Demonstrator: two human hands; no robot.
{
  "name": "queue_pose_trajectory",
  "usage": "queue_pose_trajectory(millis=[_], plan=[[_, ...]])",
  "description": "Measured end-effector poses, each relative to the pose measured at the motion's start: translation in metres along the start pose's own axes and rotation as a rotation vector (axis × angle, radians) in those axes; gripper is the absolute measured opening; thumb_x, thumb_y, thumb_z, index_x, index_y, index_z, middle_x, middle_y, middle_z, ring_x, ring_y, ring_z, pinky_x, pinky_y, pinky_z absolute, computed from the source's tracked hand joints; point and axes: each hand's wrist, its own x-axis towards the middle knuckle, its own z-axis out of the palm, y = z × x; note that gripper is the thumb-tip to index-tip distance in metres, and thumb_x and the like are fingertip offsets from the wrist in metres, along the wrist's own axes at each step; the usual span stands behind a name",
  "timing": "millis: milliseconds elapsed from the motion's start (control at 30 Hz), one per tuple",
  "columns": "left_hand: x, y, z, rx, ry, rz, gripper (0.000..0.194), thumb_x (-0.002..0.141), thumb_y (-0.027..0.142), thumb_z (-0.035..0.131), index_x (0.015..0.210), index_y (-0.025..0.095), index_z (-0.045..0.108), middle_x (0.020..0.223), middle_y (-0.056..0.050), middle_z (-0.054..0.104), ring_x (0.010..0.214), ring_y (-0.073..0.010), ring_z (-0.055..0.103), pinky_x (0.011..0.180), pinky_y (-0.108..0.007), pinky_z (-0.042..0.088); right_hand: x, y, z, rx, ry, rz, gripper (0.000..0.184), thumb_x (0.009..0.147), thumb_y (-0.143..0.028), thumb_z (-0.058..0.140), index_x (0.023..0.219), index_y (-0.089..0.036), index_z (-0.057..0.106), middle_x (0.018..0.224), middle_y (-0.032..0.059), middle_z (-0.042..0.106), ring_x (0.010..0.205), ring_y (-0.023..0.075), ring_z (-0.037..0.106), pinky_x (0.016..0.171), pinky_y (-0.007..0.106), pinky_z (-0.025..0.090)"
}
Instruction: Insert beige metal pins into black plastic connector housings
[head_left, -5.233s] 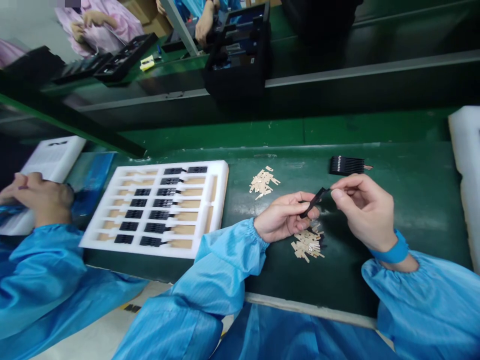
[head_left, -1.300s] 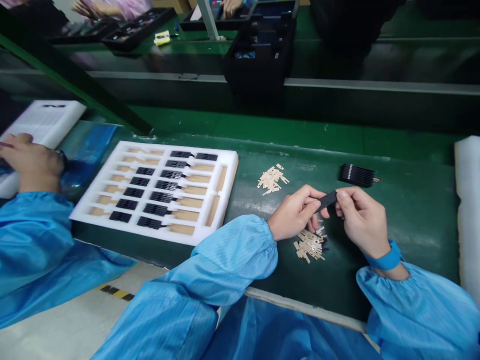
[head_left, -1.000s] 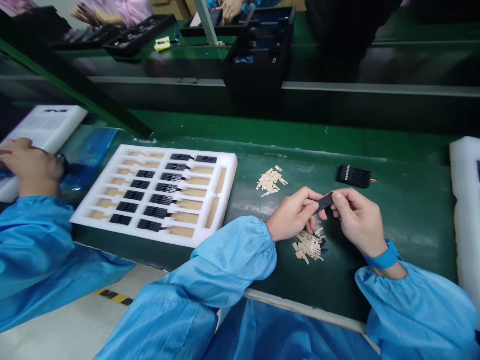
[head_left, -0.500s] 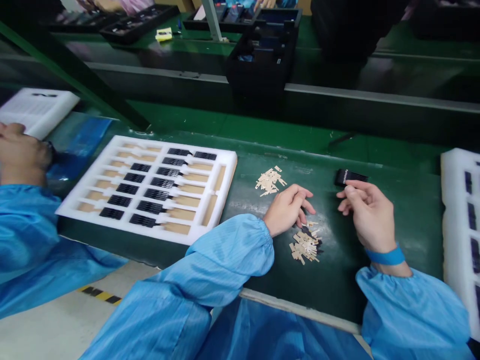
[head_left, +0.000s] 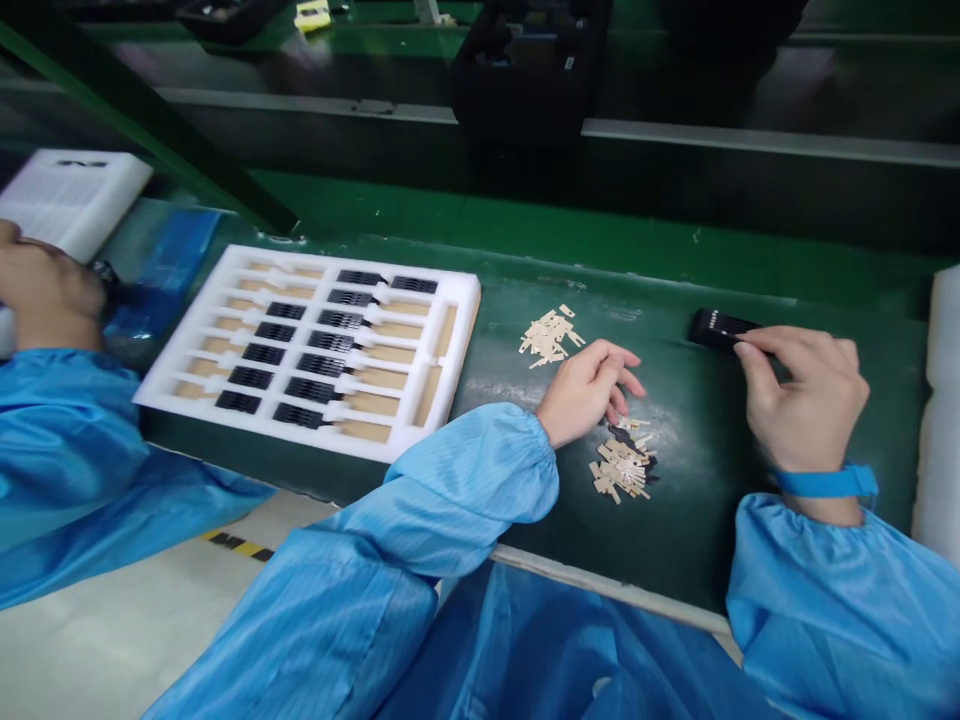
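Observation:
My left hand [head_left: 589,390] hovers between two piles of small pale flat pieces, its fingers loosely bent and apart, holding nothing visible. The nearer pile [head_left: 622,470] lies just below its fingertips and has some dark pieces mixed in. Beyond the hand is the farther pale pile [head_left: 547,335]. My right hand [head_left: 806,385], with a blue band at the wrist, has thumb and forefinger pinched at the right end of a small black slotted block [head_left: 712,328]. That block lies on the green table, a row of light dots on it; its right end is partly covered by my fingers.
A white foam tray [head_left: 397,445] with rows of black slotted pieces stands on the left. Another white foam block [head_left: 941,400] is at the right edge. A co-worker's hand [head_left: 56,295] is far left, near a white foam slab [head_left: 82,200]. A green post [head_left: 172,150] slants down behind the tray.
The view has tipped down slightly. My right hand has moved right, from below the black block to its right end, and turned palm-down. My left hand stays over the piles.

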Motion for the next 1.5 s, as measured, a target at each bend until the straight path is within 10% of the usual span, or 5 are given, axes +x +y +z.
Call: queue_pose_trajectory(millis=[167, 367, 533, 867, 1500], plan=[[-0.001, -0.002, -0.008, 0.288, -0.05, 0.281, 0.028, 0.095, 0.035, 0.064, 0.118, 0.02, 0.071, 0.123, -0.009, 0.072, 0.1, -0.0165, 0.068, 0.076, -0.023, 0.057, -0.009, -0.036, 0.01, 0.246, -0.27, -0.067, 0.018, 0.102, -0.03, 0.056, 0.101, -0.025, 0.073, 0.097, 0.0077, 0.074, 0.09, 0.0262, 0.069, 0.085, 0.04, 0.051], [0.006, -0.005, -0.014, 0.263, 0.077, 0.124, 0.019, 0.098, 0.028, 0.057, 0.11, 0.017, 0.067, 0.094, -0.005, 0.076, 0.073, -0.0112, 0.068, 0.068, -0.022, 0.057, -0.016, -0.038, 0.017, 0.301, -0.338, 0.195, 0.019, 0.096, -0.04, 0.067, 0.104, -0.024, 0.072, 0.086, 0.0037, 0.073, 0.068, 0.0196, 0.065, 0.065, 0.034, 0.05], [0.008, -0.004, -0.008, 0.117, 0.128, 0.088, 0.01, 0.103, 0.024, 0.046, 0.107, 0.017, 0.05, 0.096, -0.007, 0.074, 0.066, -0.0085, 0.066, 0.061, -0.02, 0.055, -0.019, -0.04, 0.012, 0.26, -0.645, -0.04, 0.015, 0.094, -0.038, 0.067, 0.088, -0.024, 0.071, 0.084, 0.0036, 0.066, 0.064, 0.0168, 0.056, 0.061, 0.032, 0.043], [0.001, 0.0, -0.014, 0.373, 0.049, 0.128, 0.027, 0.102, 0.033, 0.044, 0.123, 0.02, 0.056, 0.075, 0.002, 0.062, 0.063, -0.0098, 0.06, 0.062, -0.022, 0.049, -0.015, -0.039, 0.016, 0.295, -0.524, 0.036, 0.015, 0.097, -0.033, 0.061, 0.087, -0.022, 0.065, 0.087, 0.0049, 0.063, 0.071, 0.0189, 0.059, 0.065, 0.033, 0.046], [-0.005, 0.009, -0.013, 0.673, -0.233, 0.112, 0.018, 0.084, 0.038, 0.067, 0.084, 0.02, 0.069, 0.069, 0.003, 0.062, 0.064, -0.0125, 0.054, 0.057, -0.024, 0.035, -0.008, -0.021, 0.013, 0.626, -0.469, 0.46, 0.036, 0.089, -0.054, 0.072, 0.096, -0.019, 0.076, 0.069, 0.0037, 0.069, 0.06, 0.0161, 0.061, 0.057, 0.029, 0.049]])
